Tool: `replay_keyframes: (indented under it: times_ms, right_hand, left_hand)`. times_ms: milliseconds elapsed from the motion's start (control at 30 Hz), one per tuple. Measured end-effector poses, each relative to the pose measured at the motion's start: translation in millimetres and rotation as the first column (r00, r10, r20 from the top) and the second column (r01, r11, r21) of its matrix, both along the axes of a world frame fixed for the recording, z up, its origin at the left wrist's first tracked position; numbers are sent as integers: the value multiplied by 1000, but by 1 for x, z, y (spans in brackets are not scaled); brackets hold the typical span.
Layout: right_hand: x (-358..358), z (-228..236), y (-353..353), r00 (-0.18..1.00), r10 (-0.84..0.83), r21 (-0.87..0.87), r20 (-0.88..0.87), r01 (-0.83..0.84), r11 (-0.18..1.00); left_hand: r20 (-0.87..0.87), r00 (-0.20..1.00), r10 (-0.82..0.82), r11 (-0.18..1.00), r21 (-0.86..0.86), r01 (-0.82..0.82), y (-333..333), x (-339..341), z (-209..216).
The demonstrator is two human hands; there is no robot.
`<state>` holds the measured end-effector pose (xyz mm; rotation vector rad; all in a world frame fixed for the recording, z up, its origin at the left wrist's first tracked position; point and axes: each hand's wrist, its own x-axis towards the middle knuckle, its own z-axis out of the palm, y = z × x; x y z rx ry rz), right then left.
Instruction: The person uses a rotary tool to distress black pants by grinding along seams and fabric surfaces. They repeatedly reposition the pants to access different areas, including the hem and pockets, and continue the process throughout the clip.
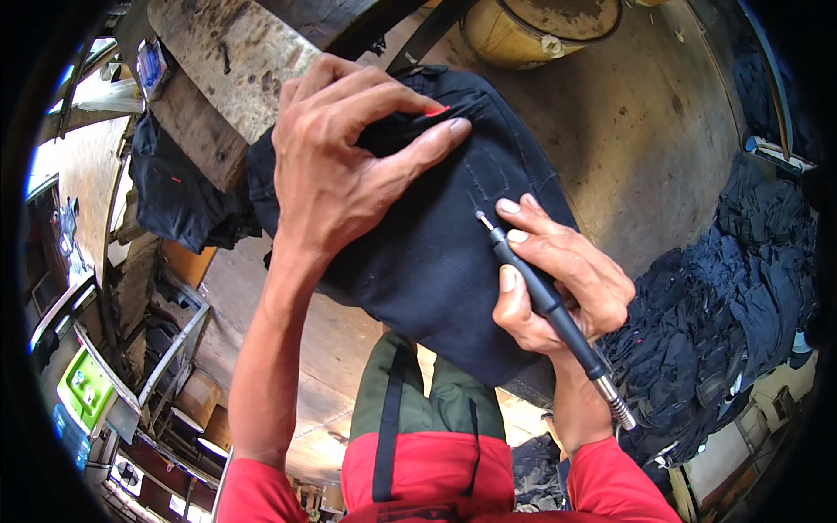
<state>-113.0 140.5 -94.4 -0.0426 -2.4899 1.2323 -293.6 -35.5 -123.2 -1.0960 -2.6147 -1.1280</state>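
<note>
Black jeans [418, 261] lie spread before me, draped over the end of a worn board [235, 61]. Stitch lines and pale worn marks show on the cloth. My left hand [340, 148] is closed on the upper part of the jeans, thumb and forefinger drawn toward each other beside a small red tab [438, 112]. In my right hand [567, 279] is a rotary grinding pen [545, 296], a slim black handpiece with a metal spring at its rear. Its small pale tip meets or hovers just over the cloth near the stitching; I cannot tell which.
A big heap of dark garments [697, 305] fills the right side. Another dark garment [179, 187] hangs over the board at left. A yellow drum [540, 35] stands at the far side. At lower left are a green tray [85, 390] and metal frames [174, 336].
</note>
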Motion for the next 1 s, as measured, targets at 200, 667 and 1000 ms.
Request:
replay_keyframes:
  times_ms: [200,667,1000]
  right_hand:
    - [3,-2,1,1000,-6,-25,-21,6,1000]
    - [-13,-5,-2,999,-10,13,-32,11,1000]
    - [-10,-1,-5,996,-92,49,1,92,995]
  left_hand:
    - [14,1000,21,1000,17,-21,1,0,-2]
    - [9,1000,24,999,23,-24,1,0,-2]
    - [10,1000,22,999,28,-23,1,-1,-3]
